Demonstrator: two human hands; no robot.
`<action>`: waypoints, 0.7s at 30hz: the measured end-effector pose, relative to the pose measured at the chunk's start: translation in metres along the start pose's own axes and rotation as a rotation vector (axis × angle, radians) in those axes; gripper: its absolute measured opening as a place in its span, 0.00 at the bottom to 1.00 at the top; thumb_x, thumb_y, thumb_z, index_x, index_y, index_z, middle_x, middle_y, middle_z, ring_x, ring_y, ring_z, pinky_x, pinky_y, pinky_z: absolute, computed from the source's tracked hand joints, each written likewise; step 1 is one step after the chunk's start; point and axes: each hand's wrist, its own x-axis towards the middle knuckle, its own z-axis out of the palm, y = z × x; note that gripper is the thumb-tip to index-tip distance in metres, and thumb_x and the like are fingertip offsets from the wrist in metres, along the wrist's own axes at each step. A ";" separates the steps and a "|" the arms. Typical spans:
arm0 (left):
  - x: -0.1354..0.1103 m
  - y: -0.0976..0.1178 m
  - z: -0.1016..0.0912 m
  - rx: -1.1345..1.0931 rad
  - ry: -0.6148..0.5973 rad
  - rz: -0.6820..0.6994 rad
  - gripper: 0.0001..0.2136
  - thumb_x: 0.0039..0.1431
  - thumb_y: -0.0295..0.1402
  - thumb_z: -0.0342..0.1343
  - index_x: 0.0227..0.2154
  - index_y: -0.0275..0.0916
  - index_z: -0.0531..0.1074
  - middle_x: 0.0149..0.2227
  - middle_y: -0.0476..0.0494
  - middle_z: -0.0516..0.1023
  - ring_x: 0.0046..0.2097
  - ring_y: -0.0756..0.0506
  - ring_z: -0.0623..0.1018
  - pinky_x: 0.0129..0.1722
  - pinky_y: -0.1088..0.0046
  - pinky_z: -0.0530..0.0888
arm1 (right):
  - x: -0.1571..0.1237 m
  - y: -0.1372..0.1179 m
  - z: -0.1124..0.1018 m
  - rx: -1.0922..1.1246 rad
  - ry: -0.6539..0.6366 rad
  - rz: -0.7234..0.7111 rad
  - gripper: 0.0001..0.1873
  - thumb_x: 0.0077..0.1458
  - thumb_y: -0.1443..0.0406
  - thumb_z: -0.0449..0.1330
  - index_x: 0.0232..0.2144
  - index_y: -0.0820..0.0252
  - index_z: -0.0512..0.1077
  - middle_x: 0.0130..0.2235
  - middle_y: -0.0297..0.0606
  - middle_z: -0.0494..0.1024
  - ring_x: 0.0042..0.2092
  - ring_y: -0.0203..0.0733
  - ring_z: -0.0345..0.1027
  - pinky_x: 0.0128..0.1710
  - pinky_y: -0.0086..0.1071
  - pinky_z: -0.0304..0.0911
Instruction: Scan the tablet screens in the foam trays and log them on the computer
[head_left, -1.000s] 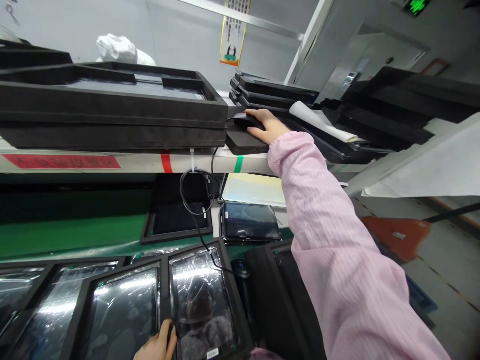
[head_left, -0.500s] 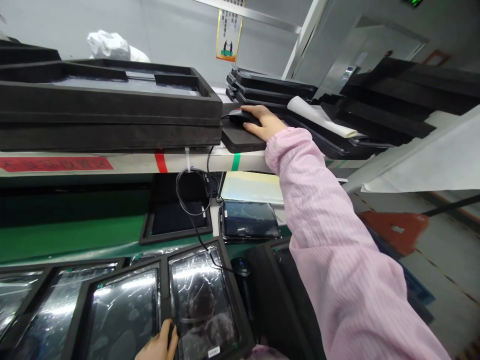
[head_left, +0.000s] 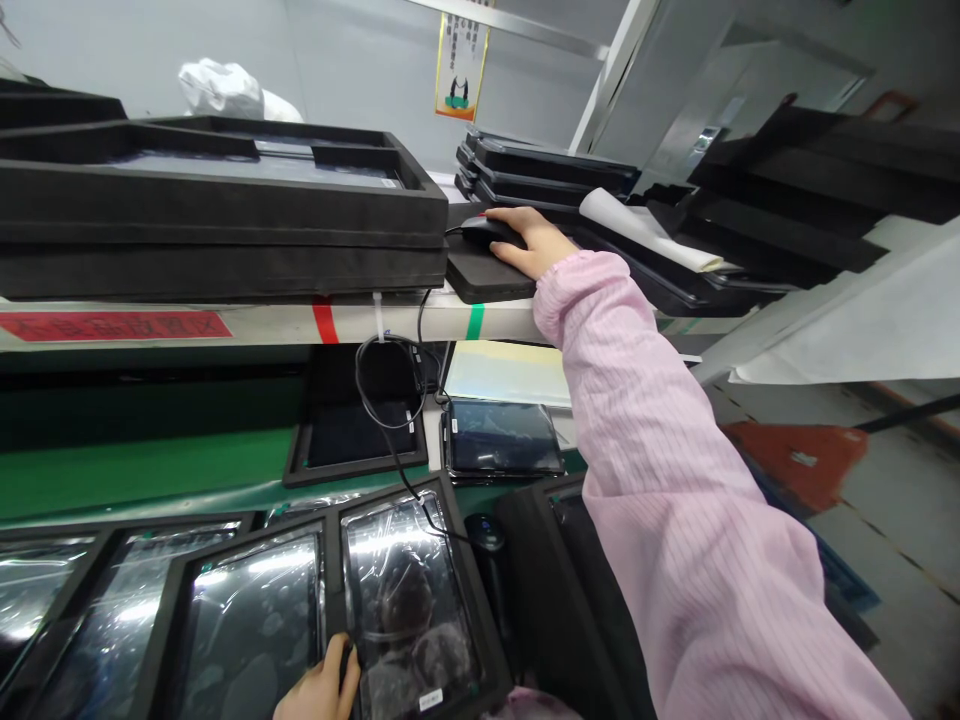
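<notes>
Resting atop the black mouse [head_left: 487,232], the right hand [head_left: 534,243] is draped with fingers loosely curved, close beside the foam tray [head_left: 225,215] edge; the left hand [head_left: 319,690] is pressed flat-fingered against a screen frame [head_left: 409,600] border.

left: foam trays [head_left: 225,215] wall shelf | right: stacked trays [head_left: 547,170] | gap: mouse pad [head_left: 484,280]
</notes>
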 end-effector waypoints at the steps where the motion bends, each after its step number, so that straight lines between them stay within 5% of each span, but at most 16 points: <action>1: 0.000 0.000 0.000 -0.004 -0.007 0.000 0.17 0.62 0.34 0.35 0.45 0.40 0.66 0.31 0.44 0.80 0.33 0.41 0.80 0.30 0.66 0.72 | 0.000 0.000 0.000 -0.001 0.001 -0.002 0.26 0.51 0.56 0.56 0.53 0.50 0.62 0.55 0.37 0.65 0.57 0.48 0.57 0.62 0.45 0.48; 21: 0.001 0.000 -0.003 -0.026 -0.053 -0.018 0.18 0.61 0.35 0.33 0.45 0.41 0.66 0.32 0.44 0.81 0.34 0.41 0.80 0.30 0.67 0.72 | 0.000 0.002 0.001 -0.003 0.005 0.010 0.26 0.52 0.56 0.56 0.54 0.50 0.61 0.55 0.37 0.64 0.58 0.48 0.56 0.62 0.44 0.48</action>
